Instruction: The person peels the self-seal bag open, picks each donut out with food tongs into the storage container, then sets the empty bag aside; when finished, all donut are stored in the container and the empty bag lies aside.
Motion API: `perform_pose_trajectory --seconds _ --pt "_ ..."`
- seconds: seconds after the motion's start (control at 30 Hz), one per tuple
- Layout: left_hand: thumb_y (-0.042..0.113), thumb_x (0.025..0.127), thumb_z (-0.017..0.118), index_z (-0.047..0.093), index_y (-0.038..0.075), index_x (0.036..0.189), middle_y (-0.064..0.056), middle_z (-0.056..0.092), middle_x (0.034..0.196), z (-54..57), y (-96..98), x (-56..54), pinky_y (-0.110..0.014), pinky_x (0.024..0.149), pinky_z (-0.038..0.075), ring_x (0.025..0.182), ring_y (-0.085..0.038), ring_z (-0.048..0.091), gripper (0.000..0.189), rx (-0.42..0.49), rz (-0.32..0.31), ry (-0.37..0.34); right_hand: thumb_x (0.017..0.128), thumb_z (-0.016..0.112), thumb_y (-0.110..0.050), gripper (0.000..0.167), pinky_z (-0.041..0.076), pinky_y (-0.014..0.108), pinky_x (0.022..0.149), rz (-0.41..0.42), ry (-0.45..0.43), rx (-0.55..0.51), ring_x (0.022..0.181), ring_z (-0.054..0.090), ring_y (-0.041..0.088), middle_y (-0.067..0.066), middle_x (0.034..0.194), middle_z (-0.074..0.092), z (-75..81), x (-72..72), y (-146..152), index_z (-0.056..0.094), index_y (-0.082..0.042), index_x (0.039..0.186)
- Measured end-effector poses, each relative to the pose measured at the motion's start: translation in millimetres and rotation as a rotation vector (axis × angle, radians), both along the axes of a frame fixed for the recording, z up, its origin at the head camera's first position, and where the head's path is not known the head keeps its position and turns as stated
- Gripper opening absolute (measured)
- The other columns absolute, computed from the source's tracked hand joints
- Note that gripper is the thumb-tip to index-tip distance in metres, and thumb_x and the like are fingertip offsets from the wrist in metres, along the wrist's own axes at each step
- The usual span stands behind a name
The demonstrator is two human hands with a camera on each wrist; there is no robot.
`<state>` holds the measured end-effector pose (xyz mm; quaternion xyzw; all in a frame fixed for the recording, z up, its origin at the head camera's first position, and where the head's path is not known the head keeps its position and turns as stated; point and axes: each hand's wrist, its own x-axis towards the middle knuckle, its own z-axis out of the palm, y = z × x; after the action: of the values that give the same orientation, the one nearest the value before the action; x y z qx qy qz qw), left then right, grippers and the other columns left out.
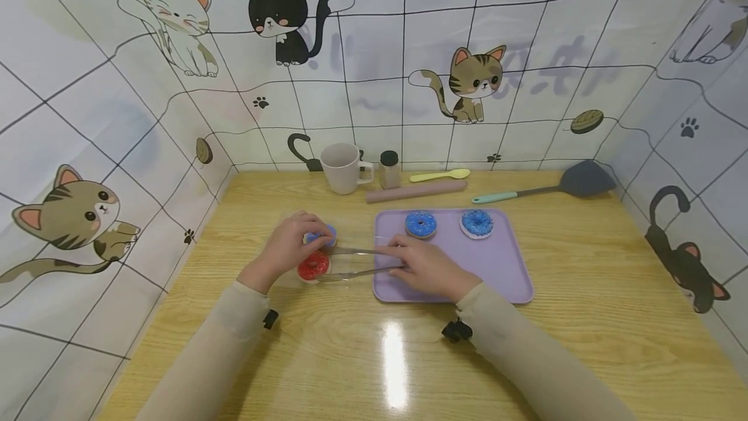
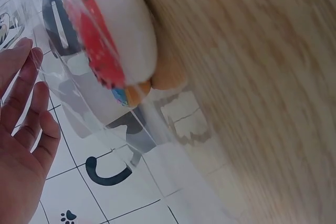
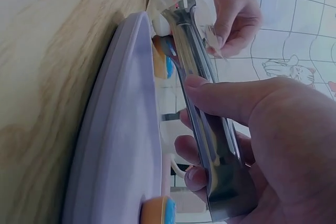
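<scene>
My left hand [image 1: 292,240] pinches the edge of a clear plastic bag [image 2: 79,95] between thumb and fingertips. Inside the bag lie a red-iced toy donut [image 1: 306,271] and, behind it and partly covered by the left hand, a blue-iced donut [image 1: 332,232]. My right hand [image 1: 431,266] grips metal tongs [image 3: 212,148] near their hinge end, thumb on one arm and fingers round the other. The tongs' arms are spread and point left, with their tips at the bag, one on either side of the red donut.
A purple tray [image 1: 497,271] under the right hand bears a blue donut [image 1: 412,226] and a blue-sprinkled donut [image 1: 467,227]. Along the back wall stand a mug [image 1: 340,172], a shaker jar [image 1: 389,175], a yellow spoon [image 1: 435,176], a rolling pin [image 1: 417,191] and a spatula [image 1: 584,179].
</scene>
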<state>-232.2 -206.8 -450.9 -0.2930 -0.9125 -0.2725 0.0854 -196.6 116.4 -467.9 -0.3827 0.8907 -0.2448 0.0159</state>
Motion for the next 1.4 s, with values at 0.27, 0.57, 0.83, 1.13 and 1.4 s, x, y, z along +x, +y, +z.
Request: perform_pose_trajectory --seconds 0.27,0.57,0.83,1.13,1.4 --pt "0.018 0.091 0.081 0.081 0.016 0.097 0.003 0.077 0.103 -4.4 -5.7 -2.7 -0.041 0.09 0.055 0.101 -0.019 0.063 0.006 -0.013 0.006 -0.015 0.096 0.075 -0.025 0.051 0.052 0.026 0.072 -0.035 0.071 0.01 0.081 0.057 0.003 0.0 0.129 0.063 5.1 14.0 26 0.061 -0.023 0.145" --pt "0.021 0.092 0.08 0.081 0.019 0.097 0.003 0.077 0.105 -2.7 -6.3 -1.6 -0.04 0.09 0.054 0.101 -0.018 0.063 0.005 -0.016 0.022 -0.037 0.097 0.074 -0.023 0.049 0.054 0.025 0.076 -0.077 0.095 -0.027 0.09 0.061 0.007 -0.004 0.128 0.063 4.9 24.6 69 0.062 -0.021 0.145" --pt "0.019 0.091 0.081 0.081 0.018 0.097 0.003 0.076 0.103 -2.8 -7.3 -1.6 -0.04 0.09 0.056 0.1 -0.018 0.064 0.006 -0.019 0.019 -0.014 0.094 0.078 -0.019 0.052 0.051 0.026 0.07 -0.116 0.187 -0.042 0.084 0.059 0.005 0.0 0.13 0.064 7.7 32.5 119 0.062 -0.022 0.144" --pt "0.016 0.091 0.081 0.081 0.016 0.095 0.001 0.077 0.102 -1.4 -3.7 0.8 -0.04 0.085 0.056 0.096 -0.018 0.063 0.004 -0.008 -0.003 0.005 0.092 0.079 -0.012 0.053 0.046 0.019 0.061 -0.171 0.153 -0.033 0.081 0.049 -0.003 -0.003 0.123 0.063 16.0 41.2 184 0.063 -0.02 0.142" --pt "0.019 0.092 0.08 0.081 0.015 0.097 0.001 0.077 0.103 -3.9 -4.0 -0.3 -0.04 0.088 0.056 0.098 -0.018 0.064 0.006 -0.02 0.001 -0.014 0.089 0.08 -0.006 0.057 0.042 0.018 0.06 -0.21 0.085 -0.07 0.08 0.047 -0.003 -0.004 0.115 0.062 10.3 58.3 226 0.065 -0.024 0.141"
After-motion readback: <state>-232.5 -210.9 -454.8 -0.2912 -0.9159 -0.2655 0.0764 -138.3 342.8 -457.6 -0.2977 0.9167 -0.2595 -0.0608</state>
